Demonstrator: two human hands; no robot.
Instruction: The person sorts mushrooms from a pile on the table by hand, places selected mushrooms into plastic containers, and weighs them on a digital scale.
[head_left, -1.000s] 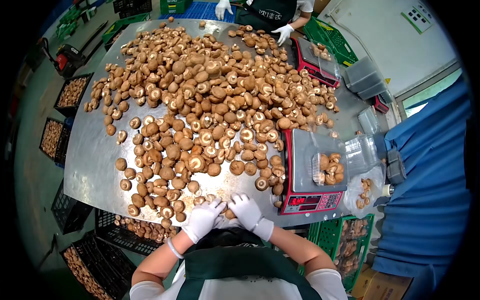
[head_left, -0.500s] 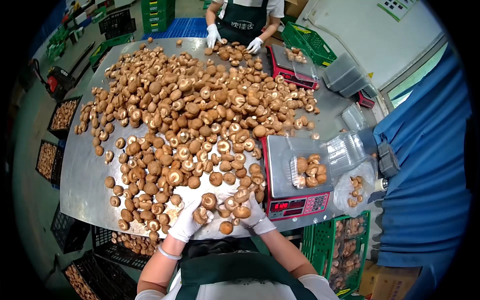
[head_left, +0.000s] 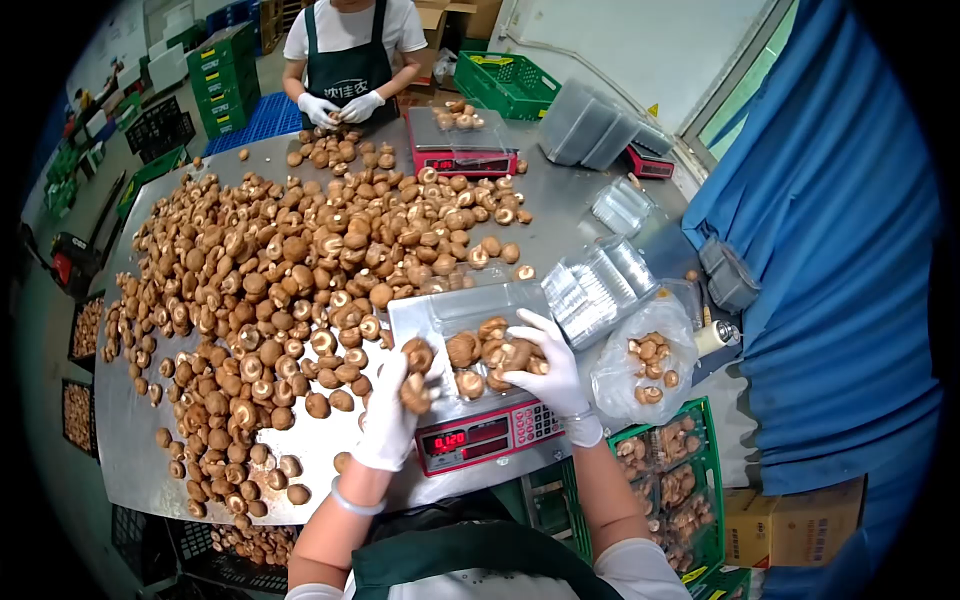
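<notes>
Both my hands wear white gloves. My left hand (head_left: 388, 415) is closed round brown mushrooms (head_left: 416, 372) at the left edge of the red-and-grey scale (head_left: 478, 440). Over the scale's plate, my right hand (head_left: 550, 370) curves round mushrooms (head_left: 510, 355) at the right side of a clear plastic tray (head_left: 455, 330). More mushrooms lie in that tray. The scale's red display seems to read 0.120. A large heap of mushrooms (head_left: 290, 250) spreads over the metal table (head_left: 125, 420) to the left.
Clear containers (head_left: 600, 290) and a plastic bag with mushrooms (head_left: 645, 365) lie right of the scale. Across the table a co-worker (head_left: 350, 65) handles mushrooms beside a second scale (head_left: 465, 160). A green crate of packed trays (head_left: 700, 480) stands below right.
The view has swung right. My hands have moved from the table's front edge to the scale, carrying mushrooms, with my right hand now at the tray. The co-worker's hands have come together.
</notes>
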